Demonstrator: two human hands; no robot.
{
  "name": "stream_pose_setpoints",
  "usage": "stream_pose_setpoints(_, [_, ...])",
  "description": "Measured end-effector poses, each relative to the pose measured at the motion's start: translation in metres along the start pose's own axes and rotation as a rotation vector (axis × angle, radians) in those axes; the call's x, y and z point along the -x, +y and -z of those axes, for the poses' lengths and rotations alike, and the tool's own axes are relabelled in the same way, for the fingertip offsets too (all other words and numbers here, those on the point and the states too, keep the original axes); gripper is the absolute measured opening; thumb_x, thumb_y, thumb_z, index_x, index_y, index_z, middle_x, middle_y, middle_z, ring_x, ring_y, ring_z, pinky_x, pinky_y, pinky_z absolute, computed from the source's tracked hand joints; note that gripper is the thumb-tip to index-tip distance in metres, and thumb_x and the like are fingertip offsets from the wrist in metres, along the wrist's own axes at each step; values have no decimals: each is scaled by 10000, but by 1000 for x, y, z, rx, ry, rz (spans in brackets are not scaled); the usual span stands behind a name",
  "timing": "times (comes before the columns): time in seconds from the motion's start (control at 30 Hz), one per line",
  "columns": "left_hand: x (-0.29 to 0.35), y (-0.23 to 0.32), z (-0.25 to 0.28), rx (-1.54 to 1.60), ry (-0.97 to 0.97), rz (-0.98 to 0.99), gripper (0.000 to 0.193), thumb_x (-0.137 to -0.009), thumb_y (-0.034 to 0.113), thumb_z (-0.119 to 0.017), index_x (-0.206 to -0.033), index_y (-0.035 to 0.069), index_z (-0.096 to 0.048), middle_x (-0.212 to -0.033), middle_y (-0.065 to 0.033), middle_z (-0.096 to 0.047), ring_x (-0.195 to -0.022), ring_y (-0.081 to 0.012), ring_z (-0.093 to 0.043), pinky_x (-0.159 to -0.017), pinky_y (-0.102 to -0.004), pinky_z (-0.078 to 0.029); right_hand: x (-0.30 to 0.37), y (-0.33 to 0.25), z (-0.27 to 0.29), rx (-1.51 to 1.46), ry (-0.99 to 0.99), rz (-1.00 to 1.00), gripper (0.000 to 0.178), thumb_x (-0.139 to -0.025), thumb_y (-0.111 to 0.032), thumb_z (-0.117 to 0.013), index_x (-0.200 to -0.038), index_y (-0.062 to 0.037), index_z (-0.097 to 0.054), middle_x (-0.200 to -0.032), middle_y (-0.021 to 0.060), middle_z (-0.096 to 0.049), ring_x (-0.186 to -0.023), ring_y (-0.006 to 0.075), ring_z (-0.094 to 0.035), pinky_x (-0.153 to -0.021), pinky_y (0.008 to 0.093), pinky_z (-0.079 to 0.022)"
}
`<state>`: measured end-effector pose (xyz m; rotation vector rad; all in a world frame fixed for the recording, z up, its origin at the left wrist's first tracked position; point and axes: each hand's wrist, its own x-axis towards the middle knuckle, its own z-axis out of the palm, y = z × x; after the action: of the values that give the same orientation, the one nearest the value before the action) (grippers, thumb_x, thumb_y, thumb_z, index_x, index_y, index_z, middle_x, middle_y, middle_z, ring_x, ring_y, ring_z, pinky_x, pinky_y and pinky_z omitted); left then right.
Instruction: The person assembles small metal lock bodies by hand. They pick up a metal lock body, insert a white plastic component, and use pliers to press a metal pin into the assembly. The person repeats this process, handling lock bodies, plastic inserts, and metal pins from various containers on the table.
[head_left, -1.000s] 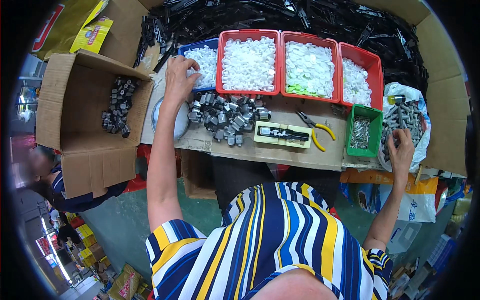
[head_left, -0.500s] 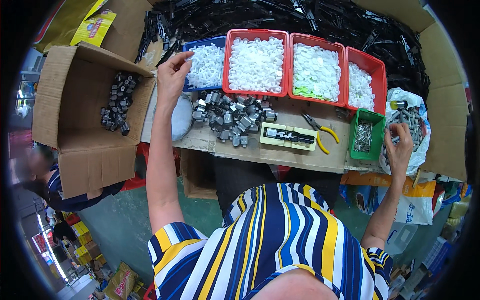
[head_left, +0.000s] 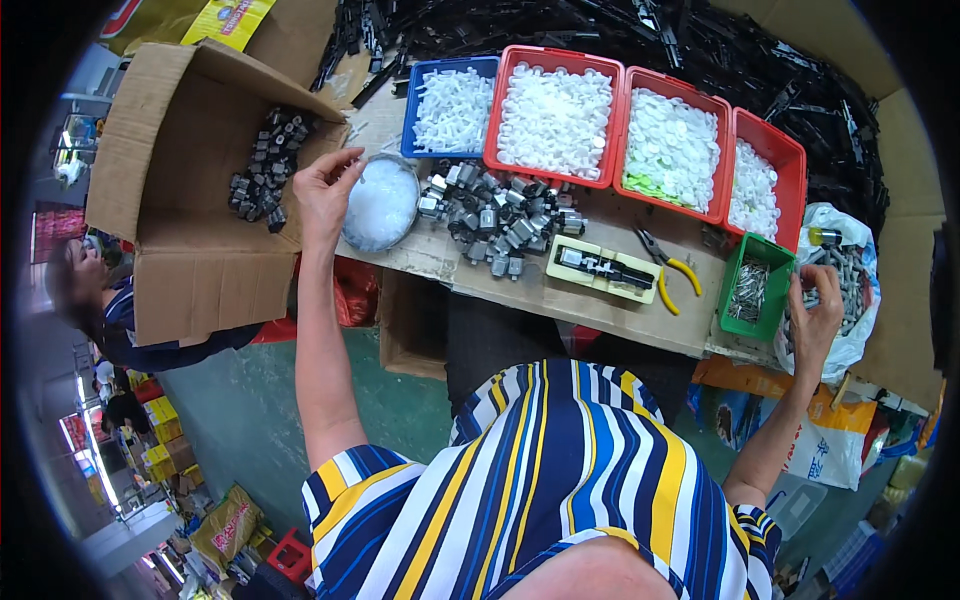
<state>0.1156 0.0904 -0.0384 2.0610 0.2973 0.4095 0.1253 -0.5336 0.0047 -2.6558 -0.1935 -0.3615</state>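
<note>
1. One open cardboard box (head_left: 190, 230) stands at the left edge of the table, with a loose heap of dark metal parts (head_left: 265, 170) inside, too many to count.
2. Four trays of white plastic pieces line the back: one blue tray (head_left: 408, 120), then three red trays (head_left: 495, 110), side by side and touching.
3. One white plastic bag (head_left: 850, 330) of grey metal pins sits at the far right. The right hand (head_left: 815, 320) rests on its near edge, fingers curled; I cannot tell whether they pinch a pin.
4. One round clear bowl (head_left: 380, 205) of pale small pieces stands just beside the box. The left hand (head_left: 322, 195) is at its left rim, thumb and fingers apart, clamped on nothing.
5. One pile of grey metal fittings (head_left: 495, 215) lies between the bowl and the trays.
6. One small green bin (head_left: 735, 320) holds thin metal pieces.
7. One pale yellow jig block (head_left: 605, 270) lies near the table's front edge.
8. One pair of yellow-handled pliers (head_left: 665, 275) lies just beside it.
9. One yellow package (head_left: 225, 20) with a red label lies at the top left.
</note>
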Motion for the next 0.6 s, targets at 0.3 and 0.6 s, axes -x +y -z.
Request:
stream_pose_setpoints(0.3, [8,-17,-4,-85,46,24,127,-804,33,-759,-923,-10,-751,-847,-47,-720,-748,-92,-619,-701,-239,-497,-2,-12,3,46,-2,43,102,-864,-6,-663,-930,58,-620,-860,103,-580,-784,200,-598,-747,313,-476])
stream_pose_setpoints(0.6, [17,15,-1,-346,95,-174,158,-759,68,-771,-913,34,-766,-852,-92,-731,-812,-191,-638,-783,-328,-501,-2,-30,12,0,23,46,115,-886,-21,-665,-963,56,-626,-879,118,-620,-792,194,-627,-732,306,-492])
